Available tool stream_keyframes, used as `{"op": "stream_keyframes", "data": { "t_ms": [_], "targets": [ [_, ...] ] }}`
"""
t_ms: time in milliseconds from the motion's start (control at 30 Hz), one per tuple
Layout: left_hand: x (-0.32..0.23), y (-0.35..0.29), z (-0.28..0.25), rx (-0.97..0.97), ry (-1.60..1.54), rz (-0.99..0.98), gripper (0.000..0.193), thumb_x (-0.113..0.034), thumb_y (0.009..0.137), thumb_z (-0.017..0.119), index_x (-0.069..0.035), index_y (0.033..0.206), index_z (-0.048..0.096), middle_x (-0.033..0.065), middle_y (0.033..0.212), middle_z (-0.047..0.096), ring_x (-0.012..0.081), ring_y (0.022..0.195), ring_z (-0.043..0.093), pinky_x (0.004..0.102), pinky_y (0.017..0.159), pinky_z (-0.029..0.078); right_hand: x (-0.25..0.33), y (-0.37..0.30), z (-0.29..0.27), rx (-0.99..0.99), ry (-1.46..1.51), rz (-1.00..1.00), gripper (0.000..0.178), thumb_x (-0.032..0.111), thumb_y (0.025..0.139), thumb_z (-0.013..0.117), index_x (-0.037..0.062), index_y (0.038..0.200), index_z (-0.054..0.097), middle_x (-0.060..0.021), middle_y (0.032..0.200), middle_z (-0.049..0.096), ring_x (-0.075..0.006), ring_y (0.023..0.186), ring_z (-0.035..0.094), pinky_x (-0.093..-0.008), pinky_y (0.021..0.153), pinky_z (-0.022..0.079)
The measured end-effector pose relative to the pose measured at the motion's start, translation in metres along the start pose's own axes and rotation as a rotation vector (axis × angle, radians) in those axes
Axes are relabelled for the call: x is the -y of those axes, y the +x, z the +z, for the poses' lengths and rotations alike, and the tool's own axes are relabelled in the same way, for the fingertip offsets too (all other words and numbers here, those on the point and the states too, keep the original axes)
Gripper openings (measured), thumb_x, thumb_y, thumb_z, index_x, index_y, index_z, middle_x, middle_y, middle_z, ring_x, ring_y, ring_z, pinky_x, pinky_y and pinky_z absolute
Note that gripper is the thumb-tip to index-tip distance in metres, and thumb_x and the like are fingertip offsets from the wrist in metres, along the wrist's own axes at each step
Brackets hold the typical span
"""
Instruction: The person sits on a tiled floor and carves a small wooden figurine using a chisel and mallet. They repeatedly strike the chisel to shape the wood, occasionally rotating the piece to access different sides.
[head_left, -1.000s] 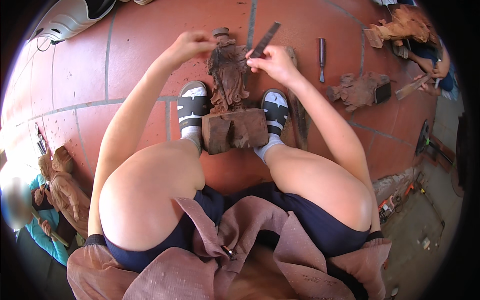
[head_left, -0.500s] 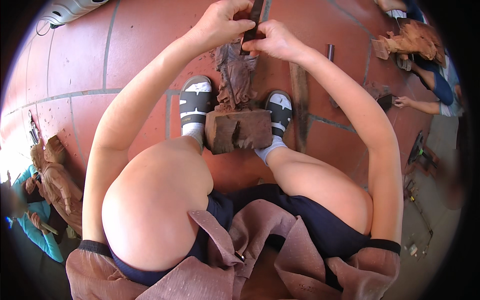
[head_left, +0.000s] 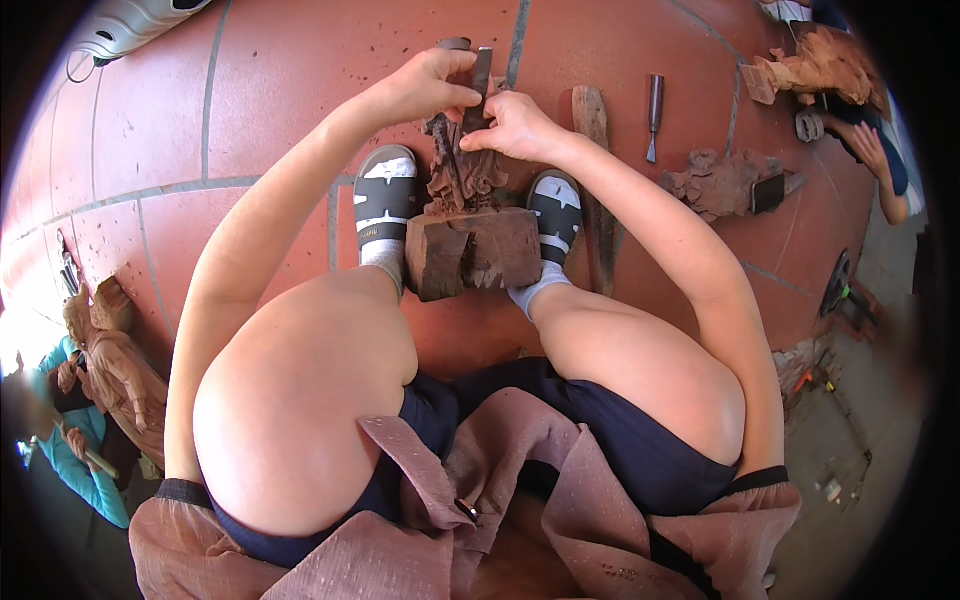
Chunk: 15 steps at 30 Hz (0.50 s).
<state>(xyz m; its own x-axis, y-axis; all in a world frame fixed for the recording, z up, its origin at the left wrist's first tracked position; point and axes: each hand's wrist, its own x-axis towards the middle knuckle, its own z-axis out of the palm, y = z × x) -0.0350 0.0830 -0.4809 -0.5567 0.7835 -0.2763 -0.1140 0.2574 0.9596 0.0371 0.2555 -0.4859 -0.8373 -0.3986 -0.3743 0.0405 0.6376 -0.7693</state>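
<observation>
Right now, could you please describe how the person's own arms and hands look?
Both the left hand and right hand are bare; the forearms are uncovered too. Pushed-up mauve-brown sleeves end in dark bands high on the arms.

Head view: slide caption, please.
Left hand and right hand hold a dark flat tool over a carved figure between sandaled feet.

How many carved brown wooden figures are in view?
4: the centre figure, partly behind the left hand and right hand; the lying figure, right; the upper-right figure; the far-left figure. More may be hidden.
</observation>
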Motion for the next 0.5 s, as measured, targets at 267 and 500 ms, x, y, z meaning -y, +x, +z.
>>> {"op": "stream_keyframes", "data": {
  "t_ms": [267, 500],
  "targets": [
    [-0.001, 0.004, 0.007, -0.202, 0.34, 0.189, 0.019, -0.004, 0.079, 0.057, -0.001, 0.098, 0.059, 0.0057, 0.082, 0.062, 0.0113, 0.079, 0.059, 0.0264, 0.068, 0.051, 0.008, -0.003, -0.007, -0.121, 0.034, 0.001, 0.031, 0.025, 0.067, 0.074, 0.0029, 0.088, 0.065, -0.0146, 0.082, 0.065, -0.0276, 0.079, 0.063, -0.0348, 0.071, 0.048],
    [-0.038, -0.006, 0.02, -0.24, 0.335, 0.282, 0.017, -0.007, 0.076, 0.062, -0.001, 0.091, 0.059, 0.0047, 0.077, 0.06, 0.0112, 0.069, 0.058, 0.027, 0.065, 0.049, 0.019, -0.009, -0.007, -0.143, 0.115, 0.014, 0.022, 0.02, 0.078, 0.061, 0.0009, 0.087, 0.064, -0.0087, 0.071, 0.064, -0.017, 0.063, 0.062, -0.0309, 0.06, 0.048]
  ]
}}
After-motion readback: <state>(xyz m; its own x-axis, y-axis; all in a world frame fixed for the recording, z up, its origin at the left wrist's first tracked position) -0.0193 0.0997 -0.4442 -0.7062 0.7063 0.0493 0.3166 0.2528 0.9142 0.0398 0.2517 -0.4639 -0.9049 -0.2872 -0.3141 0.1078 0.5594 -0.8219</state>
